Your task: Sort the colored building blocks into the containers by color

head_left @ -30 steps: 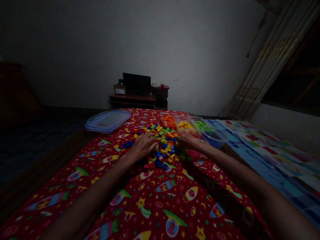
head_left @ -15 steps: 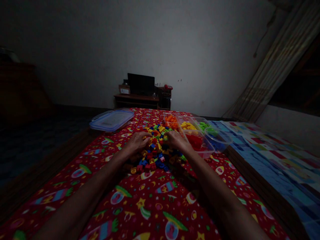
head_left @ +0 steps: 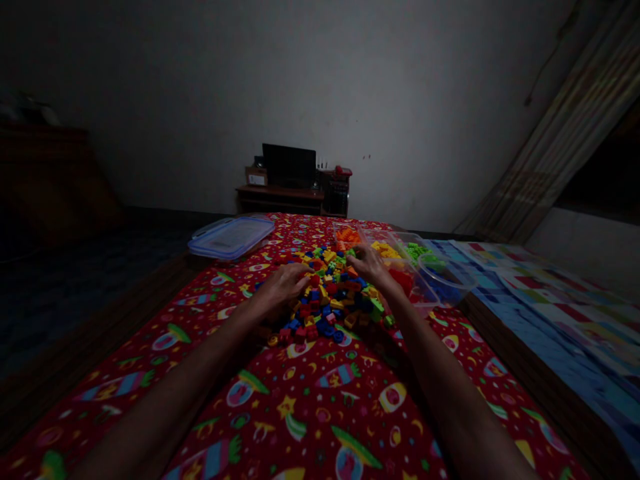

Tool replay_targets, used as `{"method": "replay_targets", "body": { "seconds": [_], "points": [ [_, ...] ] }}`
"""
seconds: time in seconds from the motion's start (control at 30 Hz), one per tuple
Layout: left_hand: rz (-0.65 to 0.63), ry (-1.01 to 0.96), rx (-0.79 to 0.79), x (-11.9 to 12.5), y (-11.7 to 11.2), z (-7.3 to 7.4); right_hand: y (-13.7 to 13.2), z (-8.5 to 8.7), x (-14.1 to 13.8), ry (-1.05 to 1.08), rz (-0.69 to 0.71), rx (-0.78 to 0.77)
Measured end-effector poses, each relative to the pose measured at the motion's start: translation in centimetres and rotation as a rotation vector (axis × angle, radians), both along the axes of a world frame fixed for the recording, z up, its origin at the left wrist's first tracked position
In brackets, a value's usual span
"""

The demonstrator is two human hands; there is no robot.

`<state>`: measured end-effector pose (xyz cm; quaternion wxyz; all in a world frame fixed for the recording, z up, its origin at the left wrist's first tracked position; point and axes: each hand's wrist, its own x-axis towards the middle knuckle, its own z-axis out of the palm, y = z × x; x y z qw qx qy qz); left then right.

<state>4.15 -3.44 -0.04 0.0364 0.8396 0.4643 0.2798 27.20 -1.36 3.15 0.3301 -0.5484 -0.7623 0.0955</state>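
Note:
A loose heap of small toy building bricks (head_left: 325, 310), in red, yellow, blue, green and orange, lies on the red patterned cloth (head_left: 320, 407). At the heap's left side, my left hand (head_left: 286, 285) rests with loosely bent fingers, the thumb slightly apart from the forefinger. My right hand (head_left: 373, 265) hovers over the right of the heap, close to the clear divided container (head_left: 425, 297). Its fingertips are pinched together, and what they hold is too dark and small to make out. An orange piece shows just below them.
Sorted in the container are orange bricks (head_left: 347, 235), yellow bricks (head_left: 385, 250), green bricks (head_left: 415, 252) and red bricks (head_left: 401, 280). A round clear tub (head_left: 465, 283) with blue pieces stands to its right. A blue-rimmed lid (head_left: 233, 239) lies at the far left.
My right hand has lifted from the heap and moved right, toward the container, uncovering bricks beneath it. My left hand stays at the heap's left. The view has shifted slightly.

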Motion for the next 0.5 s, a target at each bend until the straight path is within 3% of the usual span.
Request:
{"method": "replay_targets", "body": {
  "seconds": [0.17,0.33,0.5],
  "points": [
    [-0.021,-0.001,-0.008,-0.2,0.4,-0.7,0.2,0.0,-0.2,0.167,-0.13,-0.111],
    [0.021,-0.032,0.004,-0.9,0.5,-0.5,0.2,0.3,-2.3,-0.017,-0.126,-0.062],
    [0.111,-0.016,-0.011,-2.3,0.9,-0.3,2.6,-0.1,-4.5,-0.306,-0.073,-0.098]
  ]
}}
